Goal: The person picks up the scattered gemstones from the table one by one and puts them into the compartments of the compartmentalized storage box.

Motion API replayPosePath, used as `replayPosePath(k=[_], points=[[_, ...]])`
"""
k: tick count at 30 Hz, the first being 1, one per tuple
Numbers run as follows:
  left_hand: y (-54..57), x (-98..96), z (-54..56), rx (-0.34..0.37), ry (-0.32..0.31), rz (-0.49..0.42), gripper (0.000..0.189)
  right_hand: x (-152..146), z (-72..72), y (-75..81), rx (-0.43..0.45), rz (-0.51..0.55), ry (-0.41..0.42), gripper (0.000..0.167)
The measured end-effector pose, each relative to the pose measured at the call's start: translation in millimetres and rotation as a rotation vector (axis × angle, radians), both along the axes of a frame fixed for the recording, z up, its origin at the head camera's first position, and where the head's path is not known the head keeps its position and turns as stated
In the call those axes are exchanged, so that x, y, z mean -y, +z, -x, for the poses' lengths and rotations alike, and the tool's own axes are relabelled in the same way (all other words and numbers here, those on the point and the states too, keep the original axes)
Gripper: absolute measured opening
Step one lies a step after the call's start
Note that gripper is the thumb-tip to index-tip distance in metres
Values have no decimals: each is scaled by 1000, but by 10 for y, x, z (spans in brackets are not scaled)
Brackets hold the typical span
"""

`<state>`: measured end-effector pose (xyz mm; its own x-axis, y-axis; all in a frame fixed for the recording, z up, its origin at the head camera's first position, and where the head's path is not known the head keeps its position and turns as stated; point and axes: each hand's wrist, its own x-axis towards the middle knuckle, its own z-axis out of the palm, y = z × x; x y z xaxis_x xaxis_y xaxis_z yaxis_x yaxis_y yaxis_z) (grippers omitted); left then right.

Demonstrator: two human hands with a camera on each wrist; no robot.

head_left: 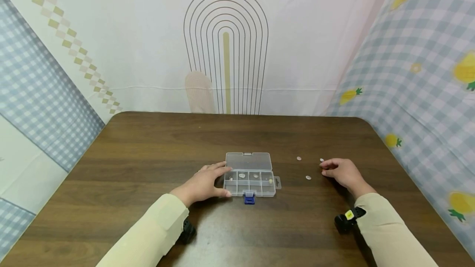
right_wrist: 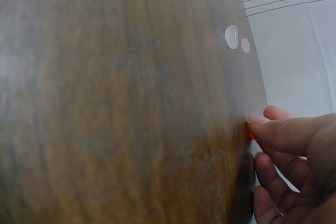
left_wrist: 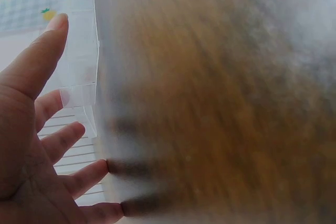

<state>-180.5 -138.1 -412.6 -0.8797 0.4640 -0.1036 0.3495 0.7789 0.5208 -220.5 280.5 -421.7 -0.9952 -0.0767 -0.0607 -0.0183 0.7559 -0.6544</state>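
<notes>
A clear plastic compartment box (head_left: 250, 188) lies on the table with its lid (head_left: 248, 161) folded back and a blue latch (head_left: 249, 199) at its front. Small pale pieces sit in its back row, a yellowish one (head_left: 271, 181) at the right. At the box's left end, my left hand (head_left: 205, 182) rests with thumb and forefinger touching it, the other fingers spread. To the right, my right hand (head_left: 343, 172) pinches a small orange-red piece (right_wrist: 251, 131) between thumb and forefinger, low at the tabletop. The piece is mostly hidden by the fingertips.
Near the right hand lie a white oval piece (head_left: 308, 177), a pinkish one (head_left: 299, 158) and a small white one (head_left: 321, 160) by the fingertips. The wooden table (head_left: 167, 135) meets a hanging cloth (head_left: 148, 52) behind, with checked cloth (head_left: 419, 106) at the right.
</notes>
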Motion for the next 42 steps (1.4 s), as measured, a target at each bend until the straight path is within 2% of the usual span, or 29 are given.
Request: replayPosePath(k=[9, 19, 23, 33, 42], points=[[3, -2, 5, 1, -8, -3, 75, 0, -5, -9, -10, -8, 4, 20], [-15, 9, 1, 13, 2, -2, 76, -6, -27, 8, -12, 27, -30, 24], [-12, 0, 6, 10, 3, 0, 76, -4, -36, 40, -35, 31, -43, 24], [-7, 0, 5, 10, 3, -4, 75, 126, -59, 161, -105, 1, -15, 23], [7, -5, -4, 14, 6, -3, 75, 229, -46, 208, -162, 2, -8, 21]])
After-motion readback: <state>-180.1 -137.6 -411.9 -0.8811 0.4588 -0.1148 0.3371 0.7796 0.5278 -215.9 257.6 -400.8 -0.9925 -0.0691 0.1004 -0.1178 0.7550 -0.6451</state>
